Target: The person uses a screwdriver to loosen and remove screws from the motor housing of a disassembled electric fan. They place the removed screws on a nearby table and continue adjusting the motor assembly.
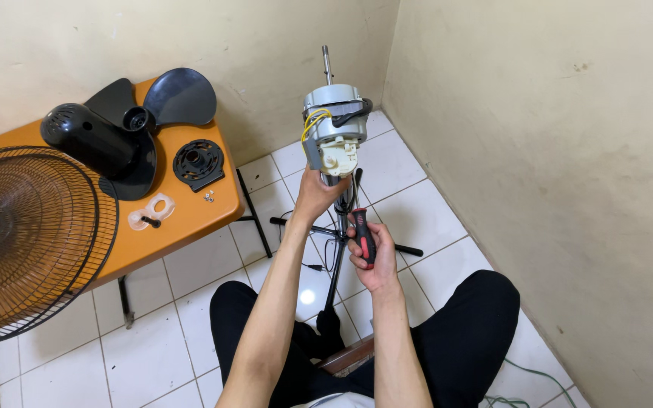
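Note:
A bare fan motor (333, 121) with a steel shaft, yellow wires and a cream gearbox stands on top of a black stand pole (338, 257). My left hand (316, 194) grips the pole's neck right under the motor. Just below and to the right, my right hand (372, 253) holds a screwdriver with a red and black handle (364, 236), its tip pointing up toward the underside of the motor. Both forearms reach forward over my black-trousered legs.
An orange table (190, 219) on the left holds a black fan blade (168, 98), black motor cover (88, 136), round black nut plate (199, 162), small screws (209, 197) and a wire fan guard (20, 242). Beige walls close the corner; the stand's feet rest on white tiles.

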